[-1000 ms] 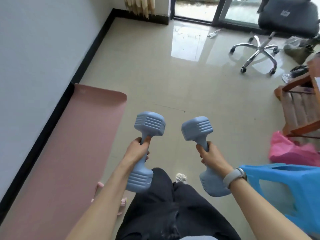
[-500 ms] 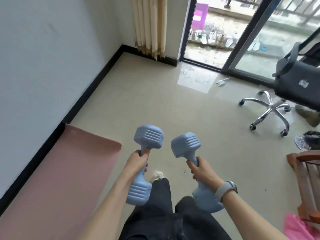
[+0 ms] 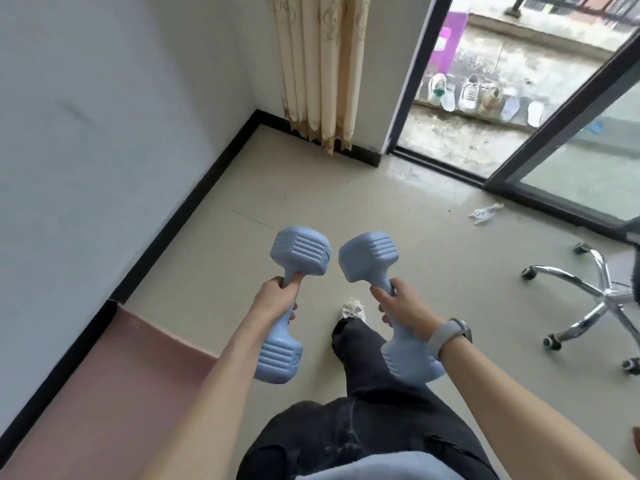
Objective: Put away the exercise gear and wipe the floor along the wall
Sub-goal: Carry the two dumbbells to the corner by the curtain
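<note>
Head view: the left hand [image 3: 275, 299] grips one blue dumbbell [image 3: 300, 251] by its handle, the right hand [image 3: 403, 311] grips the other dumbbell [image 3: 369, 255], heads nearly touching above the floor [image 3: 311, 192]; the pink mat [image 3: 104, 393] lies along the left wall [image 3: 104, 116], curtain [image 3: 317, 64] beyond

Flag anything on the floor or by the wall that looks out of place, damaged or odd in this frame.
A crumpled white scrap lies loose on the floor near the sliding door track. The curtain has a frayed, stained hem. The tiles by the doorway look wet and speckled. Both blue dumbbells are held firmly.
</note>
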{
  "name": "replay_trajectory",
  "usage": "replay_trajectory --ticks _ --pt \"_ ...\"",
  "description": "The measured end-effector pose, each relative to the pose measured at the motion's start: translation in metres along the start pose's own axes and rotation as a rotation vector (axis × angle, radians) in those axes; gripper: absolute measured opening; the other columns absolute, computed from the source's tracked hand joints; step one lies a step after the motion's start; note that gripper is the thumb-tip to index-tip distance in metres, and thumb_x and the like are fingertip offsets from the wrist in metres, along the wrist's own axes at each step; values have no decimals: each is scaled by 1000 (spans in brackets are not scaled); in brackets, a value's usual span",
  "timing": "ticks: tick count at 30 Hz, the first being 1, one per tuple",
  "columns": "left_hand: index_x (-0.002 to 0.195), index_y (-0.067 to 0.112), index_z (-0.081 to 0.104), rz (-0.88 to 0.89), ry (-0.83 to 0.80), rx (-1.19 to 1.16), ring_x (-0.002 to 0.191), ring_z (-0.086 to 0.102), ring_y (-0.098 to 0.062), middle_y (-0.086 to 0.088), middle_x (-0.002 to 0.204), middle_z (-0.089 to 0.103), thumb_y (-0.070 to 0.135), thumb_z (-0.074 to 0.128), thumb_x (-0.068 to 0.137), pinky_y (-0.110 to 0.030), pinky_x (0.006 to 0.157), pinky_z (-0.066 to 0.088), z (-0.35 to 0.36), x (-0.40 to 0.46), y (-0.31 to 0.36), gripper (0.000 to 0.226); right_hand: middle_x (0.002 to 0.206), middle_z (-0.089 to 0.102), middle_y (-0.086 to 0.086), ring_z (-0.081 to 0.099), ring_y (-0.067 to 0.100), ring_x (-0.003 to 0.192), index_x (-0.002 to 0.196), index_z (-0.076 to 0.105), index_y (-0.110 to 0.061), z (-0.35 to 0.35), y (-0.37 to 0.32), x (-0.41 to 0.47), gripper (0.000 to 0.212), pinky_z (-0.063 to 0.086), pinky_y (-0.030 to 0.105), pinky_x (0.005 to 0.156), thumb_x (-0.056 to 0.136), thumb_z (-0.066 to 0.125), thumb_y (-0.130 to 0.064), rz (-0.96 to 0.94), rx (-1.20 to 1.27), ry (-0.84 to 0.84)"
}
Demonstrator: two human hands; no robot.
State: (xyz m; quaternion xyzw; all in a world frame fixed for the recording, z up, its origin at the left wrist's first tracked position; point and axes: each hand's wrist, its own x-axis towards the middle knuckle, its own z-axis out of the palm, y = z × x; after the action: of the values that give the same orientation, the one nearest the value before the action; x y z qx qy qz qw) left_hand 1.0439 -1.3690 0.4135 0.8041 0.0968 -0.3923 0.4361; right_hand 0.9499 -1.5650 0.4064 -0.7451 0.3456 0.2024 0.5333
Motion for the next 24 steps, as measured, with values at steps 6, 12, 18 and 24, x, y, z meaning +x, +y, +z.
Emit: replay_trajectory --ticks 6,12,18,24 --pt "88 11 52 -68 36 -121 61 52 -19 -6 74 54 56 42 88 -30 65 44 -35 91 113 46 64 40 4 36 16 53 84 37 -8 -62 -119 127 17 37 25 47 93 45 -20 -9 -35 -45" --pt "86 9 53 -145 103 -225 57 51 -19 -8 73 55 52 43 90 -28 60 45 -102 192 183 44 70 42 7 38 18 57 88 41 -6 -62 -224 243 16 37 24 48 94 44 -21 -15 -118 -148" --pt "87 10 53 -200 117 -248 57 50 -18 -8 74 54 46 44 92 -27 57 44 -198 341 244 37 66 37 4 33 15 54 82 38 -8 -26 -337 382 15 33 20 46 94 44 -16 10 -162 -203" --pt "83 12 51 -204 144 -159 60 53 -21 -5 69 55 46 40 91 -32 67 45 -284 486 301 36 69 41 11 38 20 54 82 41 -10 4 -438 522 15 33 25 48 92 47 -19 -35 -250 -236"
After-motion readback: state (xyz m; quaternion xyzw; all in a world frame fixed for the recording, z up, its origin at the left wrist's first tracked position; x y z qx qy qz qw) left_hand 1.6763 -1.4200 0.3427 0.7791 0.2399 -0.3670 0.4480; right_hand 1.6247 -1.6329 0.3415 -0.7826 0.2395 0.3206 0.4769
